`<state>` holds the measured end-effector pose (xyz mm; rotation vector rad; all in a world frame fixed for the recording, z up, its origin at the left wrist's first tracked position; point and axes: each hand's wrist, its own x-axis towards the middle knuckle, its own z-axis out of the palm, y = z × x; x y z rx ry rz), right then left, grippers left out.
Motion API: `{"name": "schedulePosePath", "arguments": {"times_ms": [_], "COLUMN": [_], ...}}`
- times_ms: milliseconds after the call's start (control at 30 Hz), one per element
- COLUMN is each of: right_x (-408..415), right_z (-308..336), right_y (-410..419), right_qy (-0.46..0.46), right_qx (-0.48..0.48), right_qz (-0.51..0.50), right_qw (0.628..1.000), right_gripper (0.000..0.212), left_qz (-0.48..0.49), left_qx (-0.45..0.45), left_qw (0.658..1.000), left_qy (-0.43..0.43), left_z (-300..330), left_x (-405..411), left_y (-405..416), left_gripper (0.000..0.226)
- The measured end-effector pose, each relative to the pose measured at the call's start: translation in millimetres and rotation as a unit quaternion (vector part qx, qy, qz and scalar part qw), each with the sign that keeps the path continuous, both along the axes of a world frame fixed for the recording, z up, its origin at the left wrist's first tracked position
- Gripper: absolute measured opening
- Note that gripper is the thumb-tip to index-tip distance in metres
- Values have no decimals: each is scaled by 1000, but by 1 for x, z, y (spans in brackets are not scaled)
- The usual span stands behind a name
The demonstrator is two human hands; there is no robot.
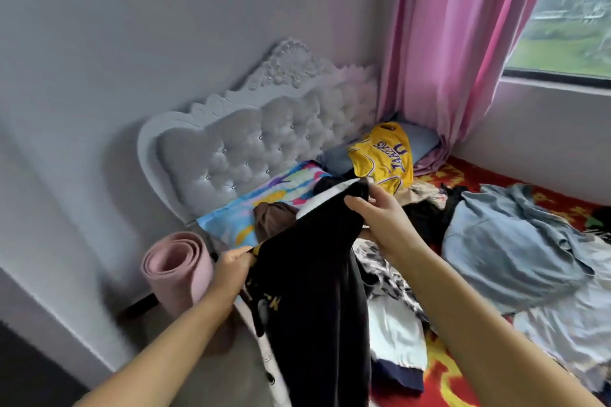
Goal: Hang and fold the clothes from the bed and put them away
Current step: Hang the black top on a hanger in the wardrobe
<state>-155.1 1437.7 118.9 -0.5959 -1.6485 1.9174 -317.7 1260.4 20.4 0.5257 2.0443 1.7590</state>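
Bedroom walls in pale grey close round a bed (pixel 439 377) spread with a red patterned cover and heaped with clothes. Nearest you, a black garment (pixel 314 301) with yellow print hangs over the bed's left edge, held up between your hands. Your left hand (pixel 233 269) pinches its lower left edge, fingers curled round the cloth. Your right hand (pixel 383 218) grips its top, higher and further in, thumb and fingers closed on the fabric. Just right of the garment lie a black-and-white patterned piece (pixel 383 268) and a white one (pixel 396 330). Toward the bed's right edge sits a crumpled blue-grey garment (pixel 509 248). On the floor beside the left edge stands a rolled pink mat (pixel 178 268). Further back, a brown item (pixel 272 218) rests on a bright multicoloured pillow (pixel 264 195), and a yellow jersey (pixel 385 155) lies on a blue pillow (pixel 421 140) against the tufted white headboard (pixel 251 142). Pink curtains (pixel 459 43) hang by the window (pixel 575 10) at the far corner.
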Motion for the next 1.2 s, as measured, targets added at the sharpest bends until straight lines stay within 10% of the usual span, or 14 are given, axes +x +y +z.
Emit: {"name": "schedulePosePath", "arguments": {"times_ms": [267, 367, 500, 900, 1200], "right_x": [-66, -81, -86, -59, -14], "right_z": [-5, 1, 20, 62, 74], "right_y": [-88, -114, -123, -78, -15], "right_qy": [25, -1, -7, 90, 92], "right_qx": [58, 125, 132, 120, 169], "right_qz": [122, 227, 280, 221, 143], "right_qw": [991, 966, 951, 964, 971], "right_gripper": [26, 33, 26, 45, 44], "left_qz": [-356, -197, -93, -386, -163], "left_qx": [-173, -55, 41, -148, -155], "left_qw": [918, 969, 936, 876, 942], "left_qy": [-7, 139, 336, 250, 249], "left_z": [31, 57, 90, 52, 72], "left_x": [-23, -28, -31, -2, -28], "left_y": [-117, -116, -112, -91, -119], "left_gripper": [33, 36, 32, 11, 38]}}
